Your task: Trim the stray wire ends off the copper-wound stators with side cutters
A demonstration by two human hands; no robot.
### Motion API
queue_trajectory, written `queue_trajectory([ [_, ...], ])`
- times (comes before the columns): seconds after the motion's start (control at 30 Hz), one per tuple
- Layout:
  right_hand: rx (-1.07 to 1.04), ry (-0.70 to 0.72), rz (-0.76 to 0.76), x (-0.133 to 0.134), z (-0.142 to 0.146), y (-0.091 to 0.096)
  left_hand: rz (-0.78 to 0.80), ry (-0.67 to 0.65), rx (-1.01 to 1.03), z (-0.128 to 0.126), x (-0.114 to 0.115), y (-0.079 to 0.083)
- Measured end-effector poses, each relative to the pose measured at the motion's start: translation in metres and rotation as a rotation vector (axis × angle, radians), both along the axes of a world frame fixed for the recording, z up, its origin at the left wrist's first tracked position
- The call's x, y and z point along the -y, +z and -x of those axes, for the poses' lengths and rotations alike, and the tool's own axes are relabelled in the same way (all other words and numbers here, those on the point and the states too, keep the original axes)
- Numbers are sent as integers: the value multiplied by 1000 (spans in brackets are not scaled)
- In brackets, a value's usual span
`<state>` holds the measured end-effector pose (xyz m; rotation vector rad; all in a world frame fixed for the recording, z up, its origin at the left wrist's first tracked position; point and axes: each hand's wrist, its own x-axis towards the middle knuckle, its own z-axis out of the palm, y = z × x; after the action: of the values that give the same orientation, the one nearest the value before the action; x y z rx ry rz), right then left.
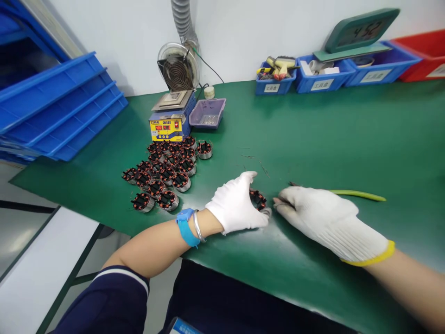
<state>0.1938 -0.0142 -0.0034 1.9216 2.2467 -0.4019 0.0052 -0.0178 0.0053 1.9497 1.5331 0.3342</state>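
My left hand (pixel 237 204), in a white glove with a blue wrist strap and a metal bangle, is curled around a small round motor stator (pixel 258 199) with copper windings resting on the green mat (pixel 313 134). My right hand (pixel 325 215), in a white glove with a yellow cuff, lies just right of the stator, fingertips pinched near it. A tool with a thin yellow-green handle (pixel 358 195) sticks out from behind the right hand; whether the hand grips it is hidden.
A cluster of several similar stators (pixel 167 169) lies left of my hands. Behind it stand a yellow-and-blue heating station (pixel 169 121) with a fan, and a purple tray (pixel 207 112). Stacked blue bins (pixel 59 111) fill the left; blue tool bins (pixel 321 74) line the wall.
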Motion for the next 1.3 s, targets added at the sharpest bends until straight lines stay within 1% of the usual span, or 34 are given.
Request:
queue_trajectory([
  [0.07,22,-54,-58,-2,-3,0,25,-38,0,3,0,1],
  [0.1,-38,-84,-82,-3,-3,0,28,-55,6,4,0,1],
  [0.17,-289,-106,-74,-1,-2,0,15,-82,20,5,1,1],
  [0.2,-420,-101,-47,0,0,0,9,-95,21,6,1,1],
  [0.23,-508,-95,-9,0,2,1,8,-111,17,5,2,1],
  [0.27,-531,-103,25,1,4,2,10,-128,8,5,2,0],
  [0.33,-412,-175,56,0,7,3,18,-157,-10,5,2,-1],
  [0.4,-299,-254,9,-2,7,4,11,-183,-13,4,2,-1],
  [0.43,-314,-264,-24,-3,6,4,7,-192,-12,4,2,-1],
  [0.5,-457,-216,-55,-5,2,2,12,-201,-13,4,2,0],
  [0.57,-594,-138,10,-5,-1,1,33,-200,-27,3,2,1],
  [0.63,-633,-120,99,-5,-4,1,63,-202,-53,2,2,4],
  [0.7,-623,-160,150,-6,-6,3,82,-214,-82,2,1,6],
  [0.77,-559,-217,173,-8,-9,6,86,-231,-102,3,-1,7],
  [0.83,-405,-248,209,-9,-11,11,58,-244,-98,3,-2,6],
  [0.9,-187,-243,223,-6,-15,17,-4,-282,-79,4,-3,4],
  [0.93,-89,-237,187,-4,-18,20,-41,-301,-75,4,-4,2],
  [0.97,-23,-229,111,0,-20,23,-74,-314,-79,4,-4,1],
  [1.0,-7,-218,-8,4,-23,26,-97,-318,-90,4,-4,-1],
  [1.03,-48,-198,-143,9,-24,28,-110,-312,-103,4,-4,-2],
  [1.07,-139,-162,-258,14,-25,28,-114,-301,-113,4,-4,-3],
  [1.1,-250,-109,-317,18,-24,27,-110,-297,-119,5,-4,-4],
  [1.13,-346,-48,-309,22,-21,25,-106,-302,-123,5,-4,-4],
  [1.17,-394,2,-261,26,-17,21,-103,-313,-130,5,-5,-4],
  [1.23,-351,45,-130,29,-8,10,-99,-339,-154,6,-5,-4],
  [1.3,-269,25,-36,28,-1,0,-104,-349,-168,8,-6,-4],
])
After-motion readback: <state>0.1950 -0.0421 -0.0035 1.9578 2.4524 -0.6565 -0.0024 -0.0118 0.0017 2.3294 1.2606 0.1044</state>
